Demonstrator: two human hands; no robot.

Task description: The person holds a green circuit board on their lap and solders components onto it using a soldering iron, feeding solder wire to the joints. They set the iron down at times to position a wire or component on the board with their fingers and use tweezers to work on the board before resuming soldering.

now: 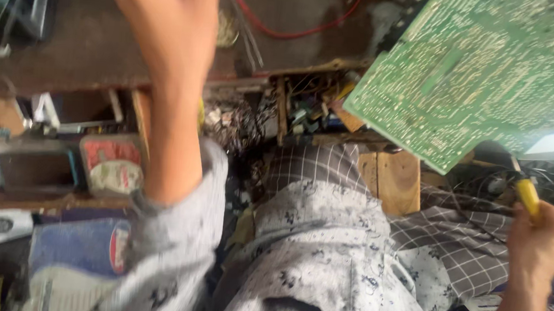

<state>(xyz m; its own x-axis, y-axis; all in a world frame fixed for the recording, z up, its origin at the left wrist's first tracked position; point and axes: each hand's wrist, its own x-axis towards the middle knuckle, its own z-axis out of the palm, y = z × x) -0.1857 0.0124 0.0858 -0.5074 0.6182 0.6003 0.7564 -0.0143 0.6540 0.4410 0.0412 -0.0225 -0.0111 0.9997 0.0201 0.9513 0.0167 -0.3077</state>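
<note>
Grey flowered cloth of the person's shirt (321, 262) fills the bottom middle of the view, with checked cloth (452, 246) spread beside it on the right. From the shirt's left sleeve a bare forearm rises almost straight up the frame to the left hand (160, 8), which is raised over the brown bench (69, 56) near its front edge; the hand is blurred and cut by the top of the frame, so whether its fingers are open or curled cannot be told. At the lower right, the right hand (540, 242) is closed in a fist around a tool with a yellow handle (527, 196), whose yellow end sticks up out of the grip towards the circuit board (478, 72). That board is large, green and covered with pale printed tracks and solder points; it hangs tilted in the upper right corner, its lower corner just above the tool, and what carries it is out of view. A red wire (292, 30) loops across the bench top near its far edge. Below the bench's front edge sits an open shelf crammed with small parts (300, 108). On the left lies a rounded red and white package (114, 163), and under it a blue bag with a red and white round label (118, 245).
</note>
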